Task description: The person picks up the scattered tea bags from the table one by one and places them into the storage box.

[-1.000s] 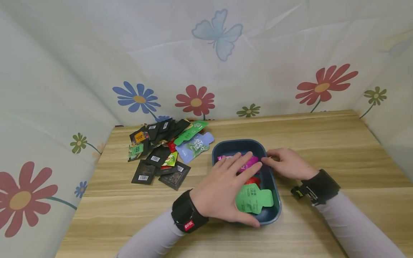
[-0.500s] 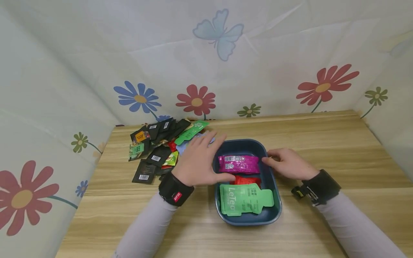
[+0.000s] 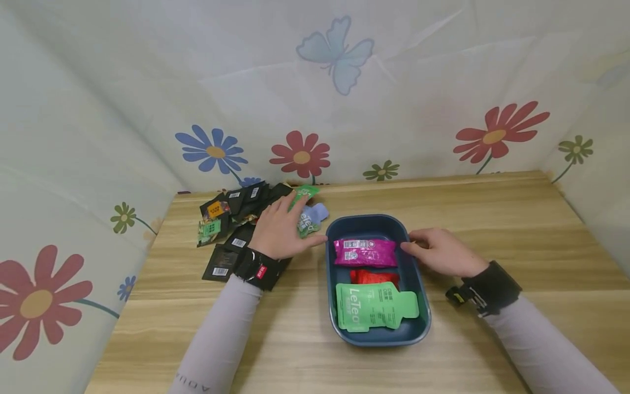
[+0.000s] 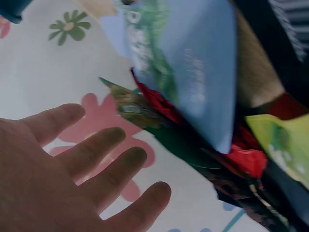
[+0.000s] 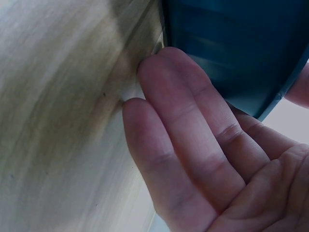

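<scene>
In the head view, my left hand (image 3: pixel 276 230) hovers over the pile of packets with its fingers spread, partly covering them. Closest to its fingers are a light-blue LeTea pouch (image 3: pixel 319 212) and a green pouch (image 3: pixel 306 192). The left wrist view has the blue pouch (image 4: pixel 198 63) beyond the fingertips, with nothing in the palm. My right hand (image 3: pixel 445 253) holds the right side of a dark blue plastic tray (image 3: pixel 379 343), thumb at the rim and fingers along the outer wall. A magenta packet (image 3: pixel 366 254), a red packet (image 3: pixel 374 277) and a green LeTea pouch (image 3: pixel 376 306) lie inside the tray.
Several black sachets (image 3: pixel 220 264) with barcode labels lie heaped at the back left of the wooden table (image 3: pixel 497 213). Behind the table hangs a white cloth (image 3: pixel 418 93) printed with flowers and a butterfly.
My left hand has moved from above the tray to the left, over the packet pile, uncovering the packets in the tray. My right hand has stayed at the tray's side.
</scene>
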Demonstrator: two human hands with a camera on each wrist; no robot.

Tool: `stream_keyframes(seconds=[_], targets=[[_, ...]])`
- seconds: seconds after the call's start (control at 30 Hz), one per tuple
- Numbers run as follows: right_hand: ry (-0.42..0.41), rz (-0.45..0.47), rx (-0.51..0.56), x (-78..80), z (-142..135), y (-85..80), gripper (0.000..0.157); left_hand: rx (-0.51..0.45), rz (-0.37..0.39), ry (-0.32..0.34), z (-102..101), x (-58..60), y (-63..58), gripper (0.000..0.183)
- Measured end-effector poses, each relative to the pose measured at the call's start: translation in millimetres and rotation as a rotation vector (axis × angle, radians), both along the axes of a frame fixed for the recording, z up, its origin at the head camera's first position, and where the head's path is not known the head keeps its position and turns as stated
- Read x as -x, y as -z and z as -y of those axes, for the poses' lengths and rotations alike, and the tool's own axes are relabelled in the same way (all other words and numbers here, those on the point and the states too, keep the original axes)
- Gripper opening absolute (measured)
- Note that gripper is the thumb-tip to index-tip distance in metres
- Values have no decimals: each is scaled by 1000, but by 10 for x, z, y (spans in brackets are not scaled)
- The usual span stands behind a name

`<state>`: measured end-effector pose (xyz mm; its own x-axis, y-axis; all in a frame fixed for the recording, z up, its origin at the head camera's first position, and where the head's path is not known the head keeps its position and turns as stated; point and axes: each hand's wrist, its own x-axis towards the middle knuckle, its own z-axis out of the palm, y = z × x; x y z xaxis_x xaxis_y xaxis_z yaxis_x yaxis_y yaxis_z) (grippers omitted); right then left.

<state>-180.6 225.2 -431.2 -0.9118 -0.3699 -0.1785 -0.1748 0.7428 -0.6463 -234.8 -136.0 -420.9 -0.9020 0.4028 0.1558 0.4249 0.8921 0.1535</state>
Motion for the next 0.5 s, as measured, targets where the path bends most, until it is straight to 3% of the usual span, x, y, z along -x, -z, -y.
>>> stream_keyframes(seconds=[0.27,0.5], targets=[[-4,-10,-4,1,-5,34,45,22,74,-45,52,90,155,104],[-4,-15,3,8,-9,30,44,46,116,-35,27,66,139,105]])
